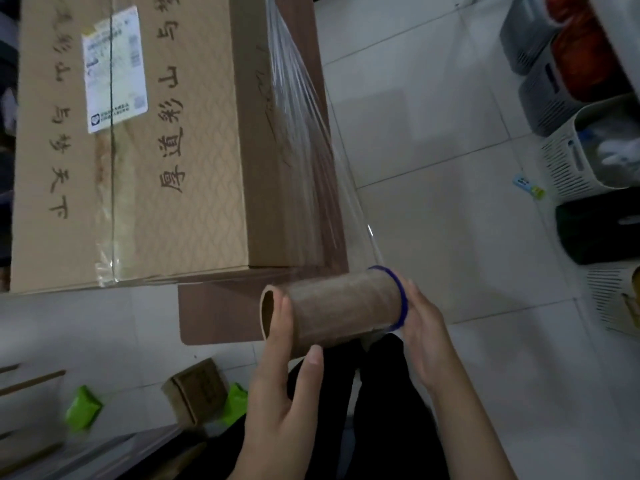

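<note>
One big cardboard box (131, 150) sits on the floor (433, 168). A stretch film sheet (311, 140) runs taut from the box's right side down to the stretch-film roll (339, 306), which is held level in the air just off the near right corner. Left hand (287, 386) wraps fingers and thumb round the roll's open end. Right hand (426, 327) presses flat, fingers near straight, on the blue-rimmed end. Step looks like wrapping the box, mid-pass. Next move likely: carry the roll round the near corner, keep tension, let the core spin.
</note>
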Action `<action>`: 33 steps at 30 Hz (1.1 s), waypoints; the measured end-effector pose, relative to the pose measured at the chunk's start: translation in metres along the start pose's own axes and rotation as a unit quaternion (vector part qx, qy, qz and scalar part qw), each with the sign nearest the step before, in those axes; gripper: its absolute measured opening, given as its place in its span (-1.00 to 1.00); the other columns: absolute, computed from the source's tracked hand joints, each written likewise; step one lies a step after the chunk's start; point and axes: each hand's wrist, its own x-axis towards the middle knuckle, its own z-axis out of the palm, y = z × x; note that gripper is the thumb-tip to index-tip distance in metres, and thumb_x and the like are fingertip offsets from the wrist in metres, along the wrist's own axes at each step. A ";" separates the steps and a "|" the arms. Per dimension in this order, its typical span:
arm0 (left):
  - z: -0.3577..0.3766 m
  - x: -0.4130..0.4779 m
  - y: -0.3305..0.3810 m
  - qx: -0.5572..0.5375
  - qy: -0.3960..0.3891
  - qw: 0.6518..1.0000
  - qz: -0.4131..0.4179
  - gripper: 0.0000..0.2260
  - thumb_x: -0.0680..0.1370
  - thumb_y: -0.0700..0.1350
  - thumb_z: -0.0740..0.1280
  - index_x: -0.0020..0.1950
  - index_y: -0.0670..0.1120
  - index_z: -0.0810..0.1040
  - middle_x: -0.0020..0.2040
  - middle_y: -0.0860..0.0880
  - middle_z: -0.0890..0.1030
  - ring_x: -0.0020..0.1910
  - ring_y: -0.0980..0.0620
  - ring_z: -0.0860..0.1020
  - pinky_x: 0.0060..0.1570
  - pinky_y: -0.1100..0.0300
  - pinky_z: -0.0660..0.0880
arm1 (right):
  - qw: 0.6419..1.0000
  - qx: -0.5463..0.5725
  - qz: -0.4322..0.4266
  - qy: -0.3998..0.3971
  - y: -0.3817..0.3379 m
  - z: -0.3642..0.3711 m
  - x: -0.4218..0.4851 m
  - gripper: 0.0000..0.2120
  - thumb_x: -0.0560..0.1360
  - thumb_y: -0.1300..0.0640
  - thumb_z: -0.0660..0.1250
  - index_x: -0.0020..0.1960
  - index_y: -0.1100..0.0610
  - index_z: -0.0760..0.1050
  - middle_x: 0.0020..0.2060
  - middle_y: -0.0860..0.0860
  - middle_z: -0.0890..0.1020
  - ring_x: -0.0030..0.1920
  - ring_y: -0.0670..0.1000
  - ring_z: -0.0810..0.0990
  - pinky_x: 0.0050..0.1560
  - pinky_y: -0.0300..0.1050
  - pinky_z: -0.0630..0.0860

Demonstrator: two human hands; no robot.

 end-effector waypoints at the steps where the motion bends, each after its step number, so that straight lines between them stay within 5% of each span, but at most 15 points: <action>1: -0.006 -0.001 -0.004 0.006 -0.004 1.000 0.002 -0.36 0.43 0.19 0.17 0.49 0.12 0.14 0.50 0.31 0.12 0.47 0.34 0.07 0.40 0.37 0.07 | 1.000 0.002 0.013 0.002 0.008 0.005 -0.001 -0.32 0.32 -0.31 0.37 0.28 0.11 0.56 0.16 0.10 0.67 0.17 0.05 0.63 0.03 -0.15 0.55; 5: -0.041 -0.001 -0.023 0.034 -0.026 0.999 0.008 -0.38 0.42 0.16 0.18 0.48 0.09 0.18 0.50 0.30 0.15 0.48 0.31 0.08 0.37 0.43 0.07 | 0.998 0.045 0.046 0.016 0.043 0.028 -0.002 -0.27 0.37 -0.27 0.29 0.35 0.21 0.47 0.18 0.18 0.63 -0.03 -0.05 0.68 -0.22 -0.29 0.55; 8: -0.072 0.003 -0.033 0.052 -0.055 0.997 0.027 -0.40 0.41 0.13 0.20 0.46 0.11 0.24 0.45 0.37 0.21 0.47 0.30 0.12 0.33 0.50 0.10 | 0.995 0.074 0.056 0.038 0.068 0.055 -0.004 -0.46 0.47 -0.12 0.20 0.35 0.15 0.46 0.26 0.12 0.58 0.17 -0.02 0.62 0.11 -0.16 0.55; 11: -0.103 0.011 -0.042 0.086 -0.097 0.990 0.050 -0.41 0.42 0.11 0.21 0.46 0.12 0.25 0.45 0.36 0.22 0.47 0.27 0.16 0.41 0.28 0.16 | 0.993 0.068 0.062 0.069 0.093 0.086 -0.009 -0.71 0.62 -0.02 0.14 0.14 0.12 0.53 0.27 0.21 0.56 0.19 0.13 0.58 0.32 0.13 0.45; 16: -0.144 0.042 -0.054 0.175 -0.202 0.952 0.146 -0.42 0.50 0.03 0.17 0.51 -0.02 0.16 0.52 0.22 0.14 0.50 0.23 0.09 0.37 0.44 0.10 | 0.967 0.209 0.068 0.126 0.131 0.125 -0.013 -0.56 0.64 -0.05 0.03 0.37 0.16 0.42 0.26 0.10 0.58 0.10 -0.02 0.62 -0.01 -0.17 0.55; 19: -0.160 0.049 -0.062 0.202 -0.252 0.931 0.170 -0.40 0.51 0.02 0.16 0.52 -0.04 0.10 0.53 0.25 0.06 0.51 0.22 0.05 0.37 0.45 0.06 | 0.964 0.230 0.046 0.121 0.143 0.137 -0.012 -0.62 0.67 0.03 -0.01 0.30 0.20 0.42 0.08 0.08 0.58 -0.06 -0.12 0.62 -0.12 -0.28 0.56; 21: -0.171 0.051 -0.071 0.208 -0.269 0.921 0.191 -0.40 0.52 0.01 0.17 0.53 -0.05 0.08 0.53 0.23 0.07 0.51 0.20 0.05 0.38 0.42 0.07 | 0.962 0.233 0.024 0.142 0.151 0.146 -0.014 -0.68 0.67 0.04 0.01 0.21 0.15 0.46 0.12 0.07 0.60 -0.02 -0.13 0.63 -0.05 -0.28 0.56; 24: -0.181 0.053 -0.082 0.215 -0.278 0.911 0.215 -0.41 0.53 0.01 0.16 0.53 -0.06 0.07 0.53 0.26 0.06 0.51 0.20 0.05 0.38 0.42 0.07 | 0.950 0.267 0.014 0.158 0.170 0.155 -0.020 -0.56 0.62 -0.09 0.07 0.36 0.11 0.43 0.26 0.08 0.59 0.22 0.01 0.58 0.15 -0.13 0.51; 29: -0.202 0.049 -0.101 0.212 -0.299 0.904 0.222 -0.40 0.54 0.05 0.14 0.53 0.00 0.02 0.52 0.29 0.03 0.50 0.27 0.03 0.34 0.48 0.11 | 0.950 0.266 -0.043 0.157 0.198 0.173 -0.027 -0.59 0.63 -0.10 0.04 0.31 0.05 0.48 0.15 -0.03 0.66 0.15 -0.08 0.64 0.00 -0.28 0.57; 33: -0.224 0.056 -0.117 0.220 -0.322 0.891 0.234 -0.40 0.55 0.11 0.12 0.53 0.04 -0.03 0.53 0.28 -0.01 0.51 0.26 0.00 0.36 0.45 0.11 | 0.942 0.264 -0.057 0.199 0.213 0.191 -0.032 -0.47 0.45 -0.19 0.20 0.30 0.07 0.51 0.24 0.05 0.62 0.22 0.01 0.59 0.18 -0.12 0.48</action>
